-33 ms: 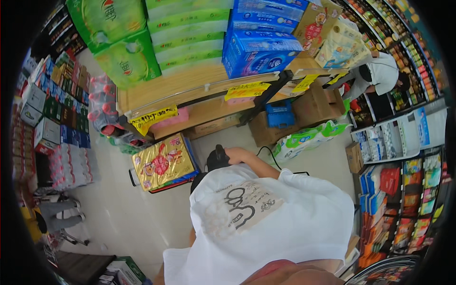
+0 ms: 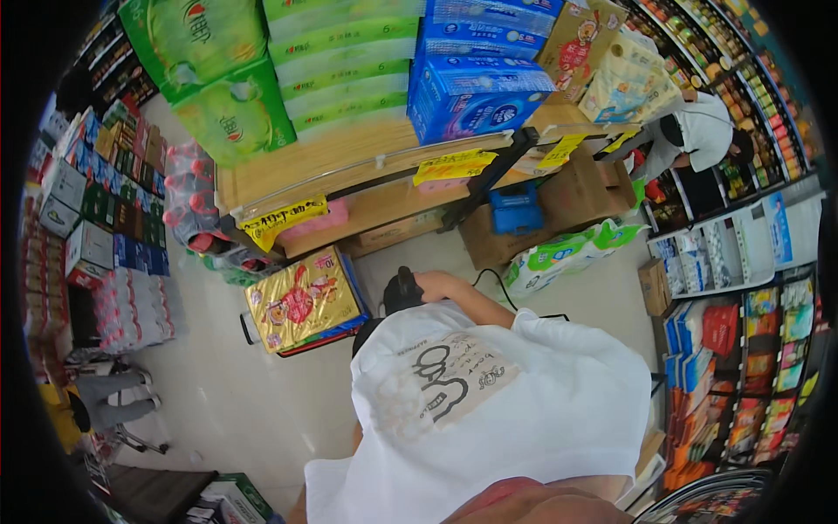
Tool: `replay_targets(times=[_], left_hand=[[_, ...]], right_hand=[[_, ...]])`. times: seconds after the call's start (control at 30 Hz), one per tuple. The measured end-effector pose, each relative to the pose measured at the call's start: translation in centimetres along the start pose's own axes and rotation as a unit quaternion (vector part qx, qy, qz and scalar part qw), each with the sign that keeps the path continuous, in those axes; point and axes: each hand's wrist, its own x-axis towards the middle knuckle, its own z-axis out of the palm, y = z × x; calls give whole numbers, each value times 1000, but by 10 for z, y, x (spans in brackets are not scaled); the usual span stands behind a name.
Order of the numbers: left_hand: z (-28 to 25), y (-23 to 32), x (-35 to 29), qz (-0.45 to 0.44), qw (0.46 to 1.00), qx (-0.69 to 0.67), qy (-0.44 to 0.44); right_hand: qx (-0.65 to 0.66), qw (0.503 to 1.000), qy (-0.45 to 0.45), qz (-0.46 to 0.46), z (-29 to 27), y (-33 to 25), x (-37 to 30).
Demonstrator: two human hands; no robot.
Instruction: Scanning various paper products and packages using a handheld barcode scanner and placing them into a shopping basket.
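My right arm bends forward from the sleeve of my white T-shirt. My right hand is closed at a black handle-shaped thing, whose exact kind I cannot make out. To its left lies a gold, red-printed package on a stack of flat packs, in a low carrier with a black handle. A thin black cable curves down behind my forearm. The left hand is out of sight; shirt and frame edge hide that arm.
Ahead, a wooden shelf bears green and blue tissue packs. Below stand a cardboard box, a blue case and a green-white pack. Bottled drinks stand at left. A person bends at far right; another's legs show left.
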Motion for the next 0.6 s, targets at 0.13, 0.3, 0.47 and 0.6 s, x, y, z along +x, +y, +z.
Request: replay_targets(times=[0.13,0.3,0.47,0.6], left_hand=[[-12,40,4,18,999,26,-16],[-6,84,4,36,996,63,-50],[25,115,-4,36,992,89,-84],[58,133,12,35,991,91,-94]], right_hand=[[-39,999,0,28,-2,-2,-7],[-14,999,30,24,9,16,-11],[28,995,56,76,12,38,-36],[50,989,106,89,16,57,-49]])
